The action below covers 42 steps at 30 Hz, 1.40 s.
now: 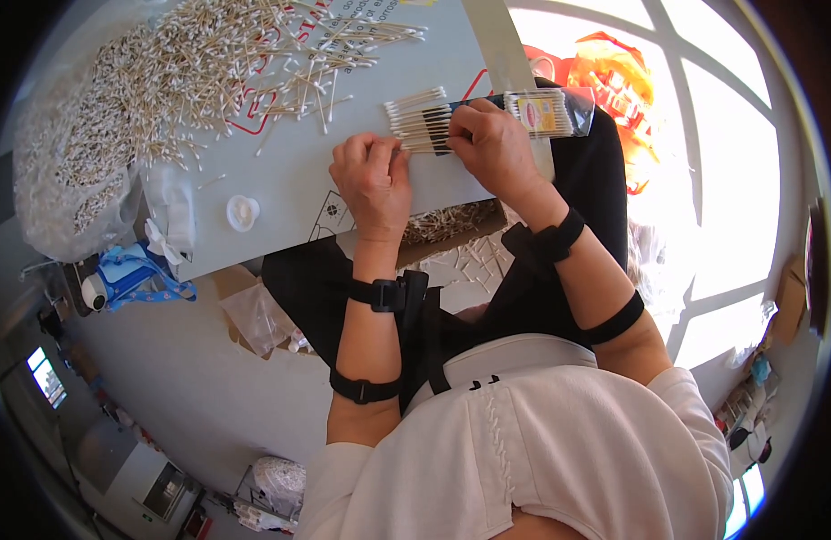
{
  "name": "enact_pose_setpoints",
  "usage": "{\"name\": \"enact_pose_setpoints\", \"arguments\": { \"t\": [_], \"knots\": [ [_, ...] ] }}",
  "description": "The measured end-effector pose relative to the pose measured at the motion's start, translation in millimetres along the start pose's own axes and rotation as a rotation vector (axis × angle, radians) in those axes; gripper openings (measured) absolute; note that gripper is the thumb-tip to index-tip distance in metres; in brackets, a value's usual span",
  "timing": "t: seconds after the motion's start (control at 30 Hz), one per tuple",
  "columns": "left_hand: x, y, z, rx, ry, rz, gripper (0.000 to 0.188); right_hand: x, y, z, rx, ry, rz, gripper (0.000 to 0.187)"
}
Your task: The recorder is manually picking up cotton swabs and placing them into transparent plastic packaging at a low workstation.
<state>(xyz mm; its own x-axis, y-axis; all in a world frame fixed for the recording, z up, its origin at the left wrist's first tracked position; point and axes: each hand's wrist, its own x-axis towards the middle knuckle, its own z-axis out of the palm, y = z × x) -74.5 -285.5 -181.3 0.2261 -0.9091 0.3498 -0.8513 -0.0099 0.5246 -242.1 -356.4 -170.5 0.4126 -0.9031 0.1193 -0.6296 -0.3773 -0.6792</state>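
Note:
A row of cotton swabs (422, 124) lies side by side across a dark strip on the table, near its right edge. My left hand (372, 175) is at the row's left ends, thumb and forefinger closed on the lowest swabs. Over the right part of the row, my right hand (495, 146) has its fingers curled in and pressed on the swabs; its palm hides their far ends. Just right of that hand is a clear packet (573, 112) filled with swabs, with a yellow label. A big heap of loose cotton swabs (177, 76) spreads over the far left.
The grey table (298, 193) bears a small white tub (243, 213) near its front edge. Below the edge, a cardboard box (451, 225) holds more swabs; others lie scattered under it. An orange bag (614, 81) stands to the right. A blue strapped item (132, 274) is at left.

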Motion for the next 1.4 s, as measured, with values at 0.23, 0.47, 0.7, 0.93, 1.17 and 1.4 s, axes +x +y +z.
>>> {"name": "enact_pose_setpoints", "arguments": {
  "t": [0.23,0.47,0.7,0.93,1.17,1.4],
  "knots": [
    [4.3,4.1,9.5,-0.653,0.170,-0.237,0.048,-5.2,-6.4,13.5,0.567,0.387,0.061,0.031],
    [41.0,6.9,29.4,-1.023,0.127,-0.355,0.059,11.9,-12.0,50.8,0.642,0.454,0.023,0.038],
    [28.3,17.9,34.3,-1.099,0.152,-0.349,0.058,21.1,-11.1,49.8,0.677,0.384,0.015,0.033],
    [31.9,15.7,35.2,-1.171,0.251,-0.406,0.053,27.0,-10.5,45.1,0.745,0.402,0.031,0.030],
    [24.4,6.4,12.5,-0.263,-0.064,-0.008,0.064,13.1,-1.7,40.3,0.953,0.361,0.180,0.035],
    [10.6,8.6,7.8,0.227,-0.320,0.144,0.078,7.0,-7.1,32.2,1.146,0.477,0.244,0.034]
  ]
}}
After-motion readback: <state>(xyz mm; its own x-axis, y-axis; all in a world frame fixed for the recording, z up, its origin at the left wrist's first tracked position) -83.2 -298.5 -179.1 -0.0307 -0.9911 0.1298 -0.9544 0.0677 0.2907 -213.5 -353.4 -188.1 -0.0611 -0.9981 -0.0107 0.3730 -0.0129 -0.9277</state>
